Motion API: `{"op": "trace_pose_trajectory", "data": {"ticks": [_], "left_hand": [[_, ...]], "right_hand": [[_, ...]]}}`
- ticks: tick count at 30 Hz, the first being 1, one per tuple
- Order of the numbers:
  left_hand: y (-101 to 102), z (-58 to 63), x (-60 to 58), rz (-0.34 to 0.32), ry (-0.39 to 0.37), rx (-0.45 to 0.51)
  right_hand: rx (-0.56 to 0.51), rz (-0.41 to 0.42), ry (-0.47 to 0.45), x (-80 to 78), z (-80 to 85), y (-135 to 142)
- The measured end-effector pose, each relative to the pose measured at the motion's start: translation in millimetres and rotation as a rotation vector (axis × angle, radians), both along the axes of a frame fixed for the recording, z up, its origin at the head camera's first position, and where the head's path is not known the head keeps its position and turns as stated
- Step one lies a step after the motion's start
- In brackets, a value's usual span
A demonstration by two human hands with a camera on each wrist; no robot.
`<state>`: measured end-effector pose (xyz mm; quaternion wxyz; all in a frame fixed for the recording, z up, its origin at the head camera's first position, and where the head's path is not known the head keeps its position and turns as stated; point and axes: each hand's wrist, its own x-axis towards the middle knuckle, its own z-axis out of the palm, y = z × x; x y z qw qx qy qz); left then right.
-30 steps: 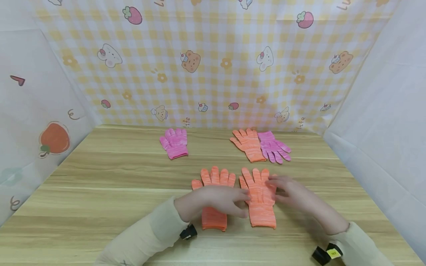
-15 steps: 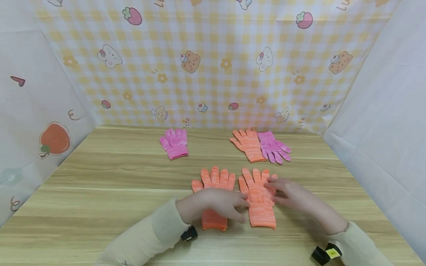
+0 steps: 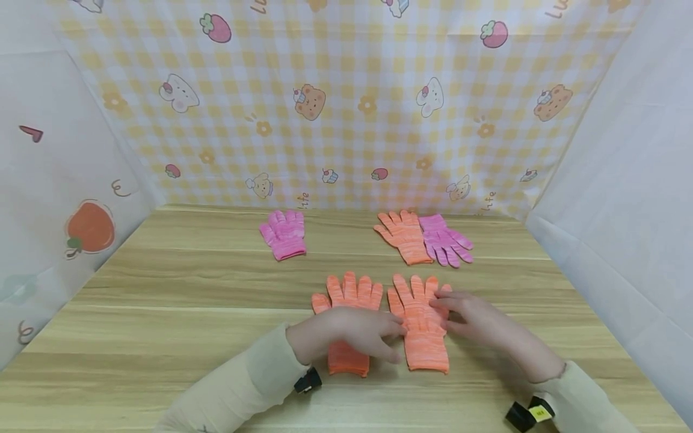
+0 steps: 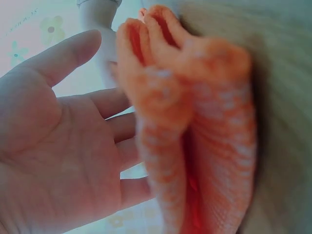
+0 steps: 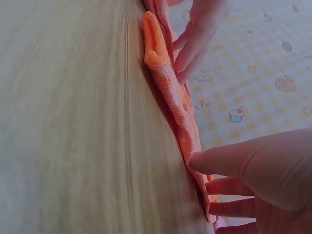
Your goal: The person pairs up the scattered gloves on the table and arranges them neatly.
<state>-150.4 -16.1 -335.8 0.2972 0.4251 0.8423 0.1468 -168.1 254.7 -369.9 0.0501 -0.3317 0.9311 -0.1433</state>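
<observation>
Two orange knit gloves lie side by side near me, fingers pointing away: a left glove (image 3: 349, 356) and a right glove (image 3: 426, 346). My left hand (image 3: 352, 331) reaches across the left glove, covering its middle, with fingertips at the right glove's inner edge. In the left wrist view its palm is spread beside the open cuffs. My right hand (image 3: 479, 319) touches the right glove's outer edge with extended fingers. The right wrist view shows that thumb (image 5: 219, 161) against the glove's side. Neither hand grips the fabric.
Farther back lies a pink glove (image 3: 285, 234) on the left. To the right, another orange glove (image 3: 403, 236) sits against a second pink glove (image 3: 445, 240). They rest on a wood-grain table (image 3: 189, 282), with a checked cloth (image 3: 346, 138) behind and white sheets at both sides.
Over the last second my left hand has shifted very slightly toward me, and my right hand has barely moved. The gloves stay essentially where they were.
</observation>
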Motion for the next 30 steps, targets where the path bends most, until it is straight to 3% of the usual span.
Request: {"op": "trace_pose_trajectory", "data": {"ticks": [16,25,30], "left_hand": [[-0.2,-2.3,-0.7,0.021,-0.013,-0.029],[-0.9,-1.3,-6.1,0.014,-0.066,0.077],[-2.1,1.1,-9.1,0.054,-0.134,0.134]], "right_hand": [[-0.022,-0.011,-0.012,0.0,2.5,-1.6],[-0.128,0.02,-0.007,-7.0,3.1,-2.9],[-0.174,-0.058,-0.032,-10.5,14.4,-6.0]]}}
